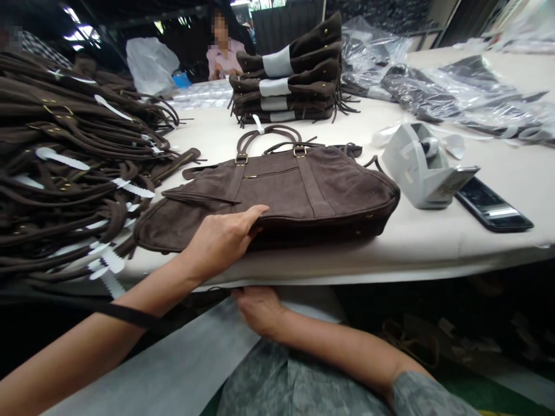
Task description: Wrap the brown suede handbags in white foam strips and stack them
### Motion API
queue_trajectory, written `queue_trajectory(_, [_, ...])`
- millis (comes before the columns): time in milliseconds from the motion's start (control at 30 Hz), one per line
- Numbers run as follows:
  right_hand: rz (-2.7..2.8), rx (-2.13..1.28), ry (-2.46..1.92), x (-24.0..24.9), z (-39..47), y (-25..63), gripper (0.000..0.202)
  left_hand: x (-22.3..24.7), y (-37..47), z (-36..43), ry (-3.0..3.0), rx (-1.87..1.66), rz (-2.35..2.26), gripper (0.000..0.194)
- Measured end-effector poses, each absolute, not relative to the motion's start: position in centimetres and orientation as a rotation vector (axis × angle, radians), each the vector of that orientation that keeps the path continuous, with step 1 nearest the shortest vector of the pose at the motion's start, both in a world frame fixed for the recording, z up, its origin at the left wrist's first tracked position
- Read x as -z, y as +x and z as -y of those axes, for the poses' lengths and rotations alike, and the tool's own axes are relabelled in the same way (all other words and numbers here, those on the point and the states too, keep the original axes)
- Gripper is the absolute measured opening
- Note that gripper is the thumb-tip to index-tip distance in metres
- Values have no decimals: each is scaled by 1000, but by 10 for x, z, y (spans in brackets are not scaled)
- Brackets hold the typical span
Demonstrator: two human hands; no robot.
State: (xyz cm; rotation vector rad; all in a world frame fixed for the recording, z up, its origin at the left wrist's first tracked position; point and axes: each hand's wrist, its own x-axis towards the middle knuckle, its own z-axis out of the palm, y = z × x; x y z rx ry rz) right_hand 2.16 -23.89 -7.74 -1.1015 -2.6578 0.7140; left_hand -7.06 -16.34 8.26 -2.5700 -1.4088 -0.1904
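A dark brown handbag point(277, 188) lies on its side near the table's front edge, its two handles point(269, 132) pointing away from me and wrapped with a white strip. My left hand point(228, 237) is closed on the bag's near bottom edge, thumb on top and fingers curled underneath. Below the table edge, my right hand point(260, 312) is closed beside a pale grey sheet point(182, 358) that lies across my lap. Its fingertips are hidden, and what they hold cannot be made out.
Brown bags point(56, 156) with white strips are piled at left. Several banded bags point(286, 81) stand stacked behind. A tape dispenser point(420, 167) and a phone point(494, 202) lie at right, plastic-wrapped bags point(433, 92) beyond. A person point(223, 55) is across the table.
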Motion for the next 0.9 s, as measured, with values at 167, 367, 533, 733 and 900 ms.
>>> queue_trajectory(167, [2595, -667, -613, 34, 262, 84, 26, -74, -84, 172, -2487, 327, 1253, 42])
queue_trajectory(367, [2156, 139, -601, -56, 224, 173, 34, -78, -95, 175, -2522, 410, 1255, 34])
queue_trajectory(533, [2432, 471, -948, -91, 155, 213, 38, -93, -112, 171, -2569, 308, 1180, 37])
queue_trajectory(733, [2571, 622, -1097, -43, 122, 220, 45, -83, -137, 154, -2469, -30, 1370, 67])
queue_trajectory(900, [2613, 745, -1229, -34, 114, 211, 65, -74, -144, 126, -2426, -279, 1405, 75])
